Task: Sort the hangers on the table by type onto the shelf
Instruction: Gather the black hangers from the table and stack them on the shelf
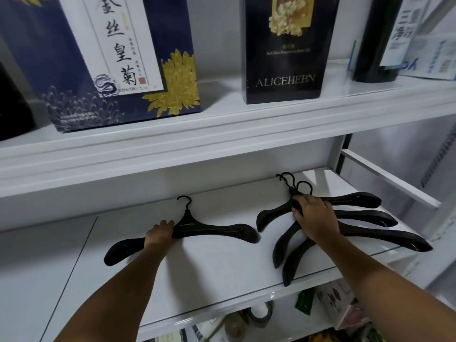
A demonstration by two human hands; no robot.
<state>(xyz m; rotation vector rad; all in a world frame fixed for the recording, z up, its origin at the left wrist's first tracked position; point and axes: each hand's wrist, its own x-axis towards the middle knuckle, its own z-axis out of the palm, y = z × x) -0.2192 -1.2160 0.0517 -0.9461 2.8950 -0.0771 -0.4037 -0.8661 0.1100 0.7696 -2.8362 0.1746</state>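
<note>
Two bare forearms reach up and away from the camera, well apart, each ending at its own group of hangers on the white shelf board (209, 267). The left hand (160, 232) grips the single hanger (214, 229) on its left shoulder just beside the neck, fingers curled over the top edge. The hanger lies flat with its hook pointing to the back wall, and that hold looks meant for nudging it square. The right hand (313, 215) lies over the pile of hangers (362, 199), fingers curled round the bunched necks. Probably this pins them together, since about three broad dark hangers fan out beneath it, their arms splayed and the nearest tips poking past the front edge. Keeping the two groups apart, with bare board between them, fits sorting by type. Both groups look dark and wide-shouldered, though, so what tells them apart is hard to see. I would guess the pile wants squaring and pushing back before it is let go, or the overhanging tips could tip off. No table shows. Farther up, the upper board (222, 134) carries a blue box (111, 58) with gold flowers, a black box (286, 45) and a dark bottle (377, 38).
</note>
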